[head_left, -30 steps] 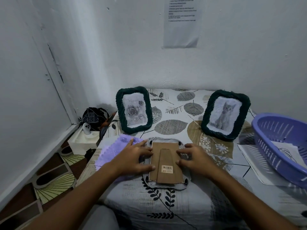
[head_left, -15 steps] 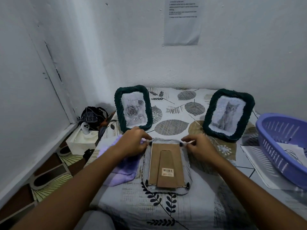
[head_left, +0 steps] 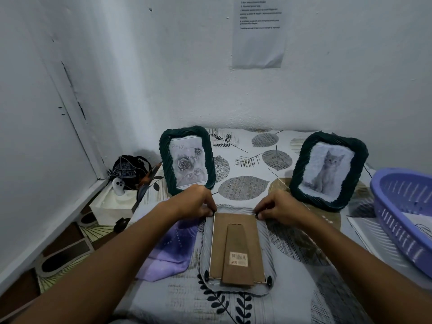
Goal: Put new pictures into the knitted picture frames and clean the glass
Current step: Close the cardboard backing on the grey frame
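A picture frame (head_left: 236, 249) lies face down in the middle of the table, its brown cardboard back and folded stand facing up. My left hand (head_left: 195, 202) pinches at the frame's far left corner. My right hand (head_left: 278, 206) pinches at the far right corner. Small dark clips sit at the two near corners. Two dark green knitted frames stand behind: one with a rose picture (head_left: 187, 160) on the left, one with a cat picture (head_left: 327, 170) on the right. A purple cloth (head_left: 170, 249) lies left of the flat frame, partly under my left forearm.
A purple plastic basket (head_left: 406, 218) holding a sheet of paper sits at the right edge, with more paper (head_left: 367, 232) under it. The table (head_left: 245, 183) has a leaf-patterned cover and stands against a white wall. A white box (head_left: 114, 202) and dark bag (head_left: 128, 169) sit at the left.
Both hands moved from the sides of the flat frame's back up to its far corners, and their fingers went from resting flat to pinching there.
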Available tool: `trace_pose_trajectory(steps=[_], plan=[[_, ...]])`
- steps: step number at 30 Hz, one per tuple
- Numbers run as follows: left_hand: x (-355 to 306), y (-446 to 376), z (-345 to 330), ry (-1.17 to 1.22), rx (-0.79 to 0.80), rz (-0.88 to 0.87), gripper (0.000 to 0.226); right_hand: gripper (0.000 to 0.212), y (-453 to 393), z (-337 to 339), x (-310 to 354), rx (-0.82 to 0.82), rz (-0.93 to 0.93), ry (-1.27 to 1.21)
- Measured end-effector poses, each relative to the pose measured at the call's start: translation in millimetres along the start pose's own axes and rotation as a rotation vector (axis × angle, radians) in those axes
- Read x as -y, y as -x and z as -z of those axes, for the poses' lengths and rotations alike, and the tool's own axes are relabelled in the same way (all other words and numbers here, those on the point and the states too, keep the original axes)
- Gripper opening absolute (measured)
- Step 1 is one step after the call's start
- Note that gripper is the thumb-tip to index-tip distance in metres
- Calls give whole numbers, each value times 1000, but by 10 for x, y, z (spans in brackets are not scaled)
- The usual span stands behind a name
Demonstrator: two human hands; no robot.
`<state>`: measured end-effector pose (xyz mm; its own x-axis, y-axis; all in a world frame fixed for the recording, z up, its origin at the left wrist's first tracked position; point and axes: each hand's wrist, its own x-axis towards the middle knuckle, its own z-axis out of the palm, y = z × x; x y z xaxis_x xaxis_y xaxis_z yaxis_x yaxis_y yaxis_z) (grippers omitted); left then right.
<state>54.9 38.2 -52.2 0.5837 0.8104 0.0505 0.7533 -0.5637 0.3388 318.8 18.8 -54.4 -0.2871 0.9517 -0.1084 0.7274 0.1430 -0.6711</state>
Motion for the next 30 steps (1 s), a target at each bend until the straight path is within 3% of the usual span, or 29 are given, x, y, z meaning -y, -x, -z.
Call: trace_pose_trajectory(steps=[11,30], plan=[[96,13,-125,135,-119,22,14,7,-25,-81,-47,-94,34,11],[100,-20,-168,189,-145,94,11,6,-43,-115,-53,-120,48,20]])
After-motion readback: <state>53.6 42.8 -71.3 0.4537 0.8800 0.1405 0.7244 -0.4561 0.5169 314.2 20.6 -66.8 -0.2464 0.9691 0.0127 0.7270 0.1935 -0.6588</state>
